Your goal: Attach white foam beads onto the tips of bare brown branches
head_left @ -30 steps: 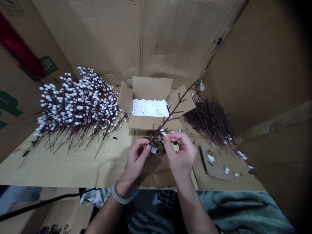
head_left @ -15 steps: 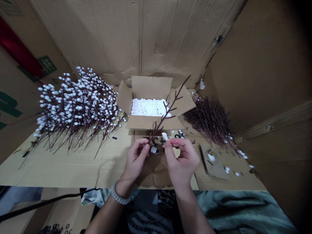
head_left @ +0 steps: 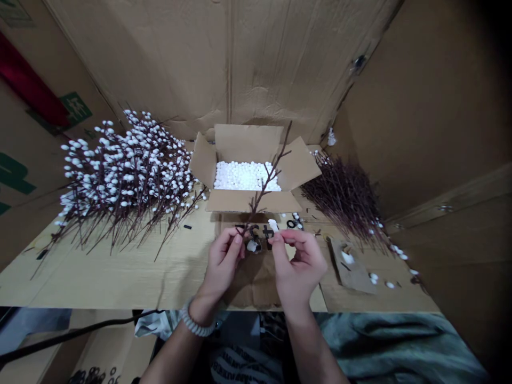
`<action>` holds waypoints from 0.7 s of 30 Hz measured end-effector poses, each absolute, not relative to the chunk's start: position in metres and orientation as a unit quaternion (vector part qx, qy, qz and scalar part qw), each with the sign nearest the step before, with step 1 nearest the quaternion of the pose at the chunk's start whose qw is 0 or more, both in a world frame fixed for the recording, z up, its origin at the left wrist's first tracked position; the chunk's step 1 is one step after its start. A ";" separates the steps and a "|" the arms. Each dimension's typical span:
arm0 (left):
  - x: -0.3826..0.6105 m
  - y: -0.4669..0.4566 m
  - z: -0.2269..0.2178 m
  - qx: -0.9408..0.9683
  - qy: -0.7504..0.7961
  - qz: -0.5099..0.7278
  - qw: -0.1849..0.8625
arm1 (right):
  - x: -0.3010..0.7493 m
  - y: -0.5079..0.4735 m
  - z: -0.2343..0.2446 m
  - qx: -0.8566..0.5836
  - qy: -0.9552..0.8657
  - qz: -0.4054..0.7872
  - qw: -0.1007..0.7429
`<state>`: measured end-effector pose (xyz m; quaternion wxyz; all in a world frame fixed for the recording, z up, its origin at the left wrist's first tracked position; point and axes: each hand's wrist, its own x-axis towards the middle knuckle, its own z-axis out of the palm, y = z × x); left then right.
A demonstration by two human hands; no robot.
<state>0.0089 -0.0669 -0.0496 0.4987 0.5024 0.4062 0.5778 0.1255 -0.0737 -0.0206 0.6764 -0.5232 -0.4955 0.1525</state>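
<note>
My left hand (head_left: 223, 261) pinches the lower stem of a bare dark-brown branch (head_left: 267, 178) that rises up and to the right over an open cardboard box (head_left: 248, 201) of white foam beads (head_left: 244, 176). My right hand (head_left: 296, 261) pinches a small white foam bud (head_left: 273, 225) between thumb and forefinger, just right of the branch's base. Another white bud (head_left: 252, 246) sits low on the stem between my two hands. A beaded bracelet is on my left wrist.
A big heap of branches with white buds (head_left: 124, 176) lies at the left. A pile of bare brown branches (head_left: 346, 197) lies at the right, with loose white buds (head_left: 374, 277) and a cardboard scrap (head_left: 352, 272) in front. Cardboard walls enclose the cardboard work surface (head_left: 120, 272).
The branch has swung from leaning far right to more upright, its tip now over the box's back flap. My right hand shifted slightly left, still pinching the bud.
</note>
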 end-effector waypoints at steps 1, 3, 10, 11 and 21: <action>0.009 -0.067 -0.049 0.504 0.407 0.577 0.498 | 0.125 -0.074 -0.022 -0.518 -0.494 0.157 0.680; 0.009 -0.066 -0.049 0.505 0.413 0.578 0.491 | 0.125 -0.074 -0.024 -0.509 -0.495 0.165 0.684; 0.009 -0.066 -0.052 0.503 0.419 0.578 0.488 | 0.126 -0.074 -0.031 -0.502 -0.553 0.170 0.643; 0.009 -0.067 -0.052 0.501 0.420 0.577 0.490 | 0.126 -0.074 -0.031 -0.504 -0.564 0.166 0.633; 0.009 -0.067 -0.051 0.498 0.423 0.574 0.494 | 0.128 -0.073 -0.033 -0.520 -0.561 0.146 0.627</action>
